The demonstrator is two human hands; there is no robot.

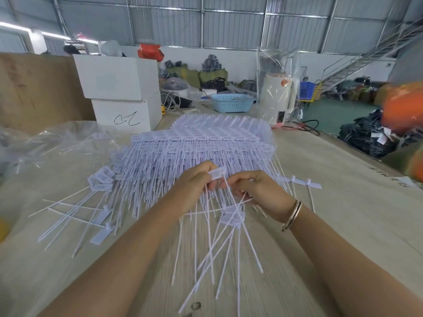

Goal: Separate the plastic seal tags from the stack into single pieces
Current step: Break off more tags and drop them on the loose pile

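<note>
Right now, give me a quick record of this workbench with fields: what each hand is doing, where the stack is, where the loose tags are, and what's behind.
left hand: pinches the flag end of a seal tag
right hand: grips thin tag stems
stack: big pile of joined tags, just beyond both hands
loose tags: spread on the table to the left; more lie under the hands
behind: two white boxes, a blue basket
</note>
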